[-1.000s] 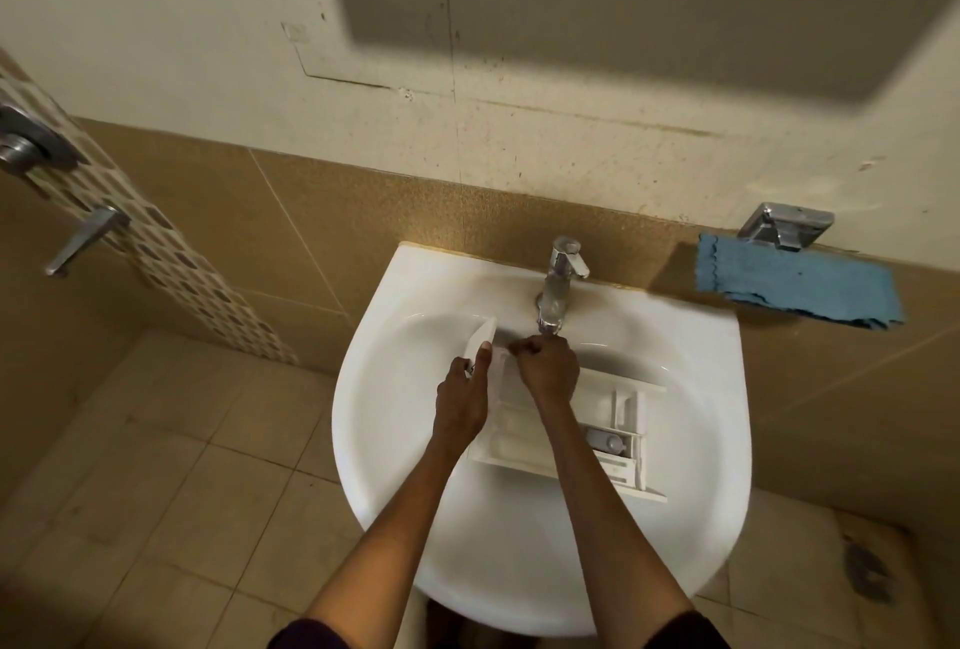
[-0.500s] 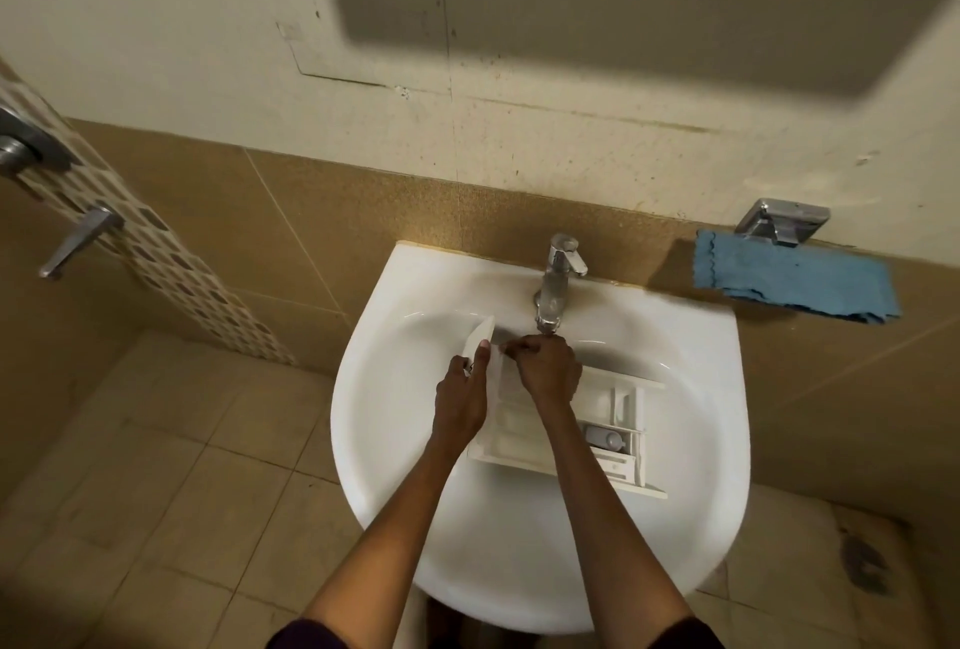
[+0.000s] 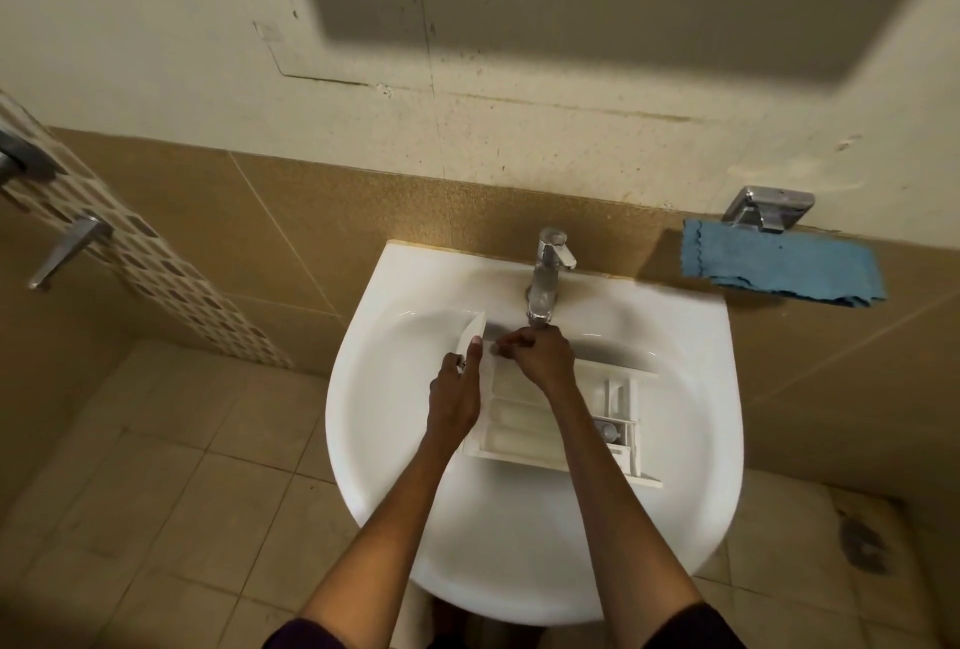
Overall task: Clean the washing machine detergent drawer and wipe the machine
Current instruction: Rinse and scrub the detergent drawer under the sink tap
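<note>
From the head camera, looking down: a white plastic detergent drawer (image 3: 524, 420) lies in the bowl of a white ceramic pedestal sink (image 3: 519, 544). Its curved front panel is to the left and its ribbed compartments face up (a small grey insert sits in the right-hand section).

The left hand (image 3: 454, 396) holds the drawer at the front-panel end. The thumb is stretched up along the panel's face, while the other fingers wrap behind it, mostly out of sight.

The right hand (image 3: 540, 357) sits over the drawer's far left corner, directly below the spout of the chrome single-lever tap (image 3: 545, 279). Its fingers are curled in tight, with the tips at the drawer's rim just behind the panel. Whether they pinch the rim or merely press on it cannot be told. Both forearms reach in from the bottom edge.

To the right of the sink, a blue microfibre cloth (image 3: 779, 269) hangs from a chrome wall holder (image 3: 769, 214) on the brown tile band. On the left, a metal lever handle (image 3: 67, 248) stands beside a strip of mosaic tiles (image 3: 156, 274).
</note>
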The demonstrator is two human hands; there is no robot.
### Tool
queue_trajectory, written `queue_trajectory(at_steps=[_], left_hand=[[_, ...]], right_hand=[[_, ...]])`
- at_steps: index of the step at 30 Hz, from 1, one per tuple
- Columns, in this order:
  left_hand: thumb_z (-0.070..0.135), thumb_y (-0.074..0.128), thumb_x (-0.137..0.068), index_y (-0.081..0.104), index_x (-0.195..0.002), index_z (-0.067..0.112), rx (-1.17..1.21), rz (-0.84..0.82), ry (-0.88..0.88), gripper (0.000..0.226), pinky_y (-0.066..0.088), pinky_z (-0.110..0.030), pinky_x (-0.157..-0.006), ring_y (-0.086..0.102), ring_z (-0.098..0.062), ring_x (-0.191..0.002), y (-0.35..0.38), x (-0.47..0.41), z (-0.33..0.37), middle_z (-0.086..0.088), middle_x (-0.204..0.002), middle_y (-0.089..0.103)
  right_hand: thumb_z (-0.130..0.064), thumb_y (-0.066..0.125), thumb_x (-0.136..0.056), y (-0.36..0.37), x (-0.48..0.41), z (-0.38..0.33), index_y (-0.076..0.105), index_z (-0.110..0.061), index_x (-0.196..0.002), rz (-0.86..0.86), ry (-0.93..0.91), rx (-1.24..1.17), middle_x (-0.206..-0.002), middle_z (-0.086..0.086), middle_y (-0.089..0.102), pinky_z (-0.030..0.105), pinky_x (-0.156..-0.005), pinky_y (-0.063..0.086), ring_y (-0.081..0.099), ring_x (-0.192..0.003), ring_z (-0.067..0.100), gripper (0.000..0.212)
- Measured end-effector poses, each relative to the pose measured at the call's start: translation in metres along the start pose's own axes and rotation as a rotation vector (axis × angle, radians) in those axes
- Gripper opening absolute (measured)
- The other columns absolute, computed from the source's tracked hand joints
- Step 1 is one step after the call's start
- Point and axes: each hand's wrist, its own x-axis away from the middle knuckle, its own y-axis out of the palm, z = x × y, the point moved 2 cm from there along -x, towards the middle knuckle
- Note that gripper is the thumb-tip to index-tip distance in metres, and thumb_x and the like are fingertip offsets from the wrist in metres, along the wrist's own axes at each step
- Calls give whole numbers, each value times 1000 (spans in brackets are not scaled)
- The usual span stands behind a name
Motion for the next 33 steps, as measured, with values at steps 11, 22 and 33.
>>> queue_trajectory(at_steps=[11, 22, 33], left_hand=[[57, 28, -94, 47, -126, 8, -2, -9, -2, 61, 34, -31, -82, 45, -21, -94, 0, 0, 0, -13, -124, 55], [55, 29, -95, 47, -127, 7, 13, -14, 14, 60, 32, -30, -82, 44, -19, -94, 0, 1, 2, -13, -125, 55], [47, 18, -100, 47, -131, 7, 96, 11, 12, 58, 35, -38, -100, 48, -34, -120, 0, 3, 1, -19, -133, 51]], right_hand=[[10, 53, -86, -15, 4, 4, 72, 0, -96, 23, -58, -220, -102, 15, 71, 24, -89, 48, 65, -97, 22, 24], [4, 26, -84, -10, 6, -17, 42, -7, -69, -143, 490, -1352, -49, 6, 41, 21, -51, 21, 31, -54, 14, 25], [6, 39, -92, -3, 41, -24, 64, 13, -97, -418, 216, -332, -76, 17, 63, 35, -75, 55, 60, -68, 24, 26]])
